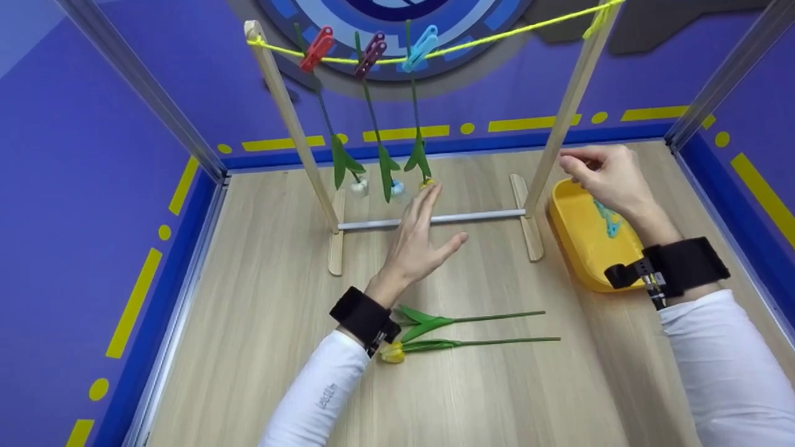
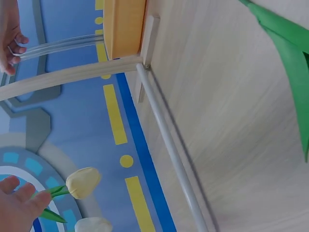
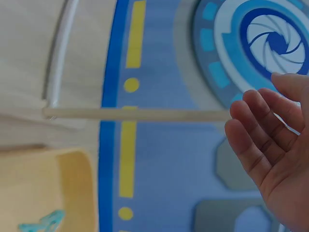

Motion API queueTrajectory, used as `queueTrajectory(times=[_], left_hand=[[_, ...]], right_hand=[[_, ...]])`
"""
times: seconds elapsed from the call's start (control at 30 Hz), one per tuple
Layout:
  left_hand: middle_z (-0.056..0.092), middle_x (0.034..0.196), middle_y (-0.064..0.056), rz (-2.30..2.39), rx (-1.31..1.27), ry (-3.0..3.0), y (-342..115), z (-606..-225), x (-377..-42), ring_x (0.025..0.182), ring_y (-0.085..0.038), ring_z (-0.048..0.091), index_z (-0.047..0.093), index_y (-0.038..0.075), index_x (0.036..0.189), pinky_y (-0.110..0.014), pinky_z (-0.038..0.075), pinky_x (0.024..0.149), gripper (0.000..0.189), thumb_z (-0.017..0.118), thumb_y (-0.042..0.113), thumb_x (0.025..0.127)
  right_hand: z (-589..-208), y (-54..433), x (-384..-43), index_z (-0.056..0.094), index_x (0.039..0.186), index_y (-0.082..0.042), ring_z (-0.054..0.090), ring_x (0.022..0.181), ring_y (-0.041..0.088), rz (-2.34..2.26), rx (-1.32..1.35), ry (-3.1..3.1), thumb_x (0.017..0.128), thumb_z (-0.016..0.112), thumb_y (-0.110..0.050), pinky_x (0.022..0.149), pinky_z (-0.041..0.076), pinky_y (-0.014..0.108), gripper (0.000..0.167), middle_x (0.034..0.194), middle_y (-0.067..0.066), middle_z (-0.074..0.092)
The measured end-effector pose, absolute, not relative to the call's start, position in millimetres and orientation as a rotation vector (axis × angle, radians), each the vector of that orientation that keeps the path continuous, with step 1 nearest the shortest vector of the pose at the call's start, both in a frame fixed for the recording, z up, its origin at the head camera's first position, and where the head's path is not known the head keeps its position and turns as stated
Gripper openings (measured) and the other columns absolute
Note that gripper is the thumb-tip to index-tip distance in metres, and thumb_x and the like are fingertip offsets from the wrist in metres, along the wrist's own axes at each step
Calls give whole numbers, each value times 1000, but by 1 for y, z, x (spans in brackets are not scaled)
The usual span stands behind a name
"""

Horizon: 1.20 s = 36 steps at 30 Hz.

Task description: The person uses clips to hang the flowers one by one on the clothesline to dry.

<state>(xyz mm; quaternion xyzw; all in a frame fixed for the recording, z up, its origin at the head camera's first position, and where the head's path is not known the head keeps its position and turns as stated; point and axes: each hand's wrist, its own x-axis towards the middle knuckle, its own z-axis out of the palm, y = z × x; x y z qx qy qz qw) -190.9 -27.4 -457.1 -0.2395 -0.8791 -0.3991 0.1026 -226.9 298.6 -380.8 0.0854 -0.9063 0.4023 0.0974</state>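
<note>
Three artificial tulips hang head down from a yellow string (image 1: 478, 41): a white tulip (image 1: 359, 187), a blue tulip (image 1: 397, 188) and a yellow tulip (image 1: 427, 182). Their stems are clipped by a red clothespin (image 1: 318, 49), a dark red clothespin (image 1: 371, 56) and a light blue clothespin (image 1: 421, 48). My left hand (image 1: 417, 242) has its fingers extended, tips right by the yellow tulip's head. My right hand (image 1: 608, 177) is raised beside the right post, fingers loosely bent; the right wrist view shows nothing in that hand (image 3: 275, 140).
A wooden frame with two posts (image 1: 568, 105) and a white bottom bar (image 1: 478, 216) carries the string. Two more tulips lie in front, a yellow tulip (image 1: 392, 352) and a green-leaved stem (image 1: 497, 316) whose head is hidden. At right, a yellow bin (image 1: 581, 251) contains teal clothespins (image 1: 612, 226).
</note>
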Motion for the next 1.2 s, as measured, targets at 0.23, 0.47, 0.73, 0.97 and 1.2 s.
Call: queueTrajectory(times=[0.23,0.47,0.73,0.97,1.2], left_hand=[[31,160,-13,-1114,-775,-2639,-25,-473,-186,147,-28,35,28,11,156,-48,37,116,84,66,48,91],[31,160,-9,-1064,-830,-2750,-23,-482,-184,148,-26,34,27,19,157,-46,39,115,79,63,50,93],[30,161,-10,-930,-842,-2869,-24,-499,-182,149,-28,32,25,21,158,-47,37,117,80,61,51,94],[29,162,-10,-877,-882,-2895,-22,-506,-180,151,-27,30,26,19,157,-49,32,119,77,58,52,95],[30,162,-7,-853,-895,-2904,-22,-508,-177,150,-25,30,30,18,156,-50,34,118,75,58,51,95]], right_hand=[[-409,333,-224,66,125,2,54,70,-8,1128,113,-2832,100,56,-40,62,45,9,50,109,26,70],[-446,368,-230,65,124,5,65,85,15,933,10,-3013,100,54,-39,68,44,17,52,116,30,67],[-480,397,-236,49,138,8,46,125,55,756,-58,-3395,100,51,-42,102,39,64,64,139,39,46],[-501,412,-235,35,146,11,49,106,44,717,-77,-3544,98,52,-27,95,41,58,63,139,43,40],[-511,413,-234,32,145,15,47,111,45,740,-12,-3555,98,53,-28,103,38,60,67,142,44,35]])
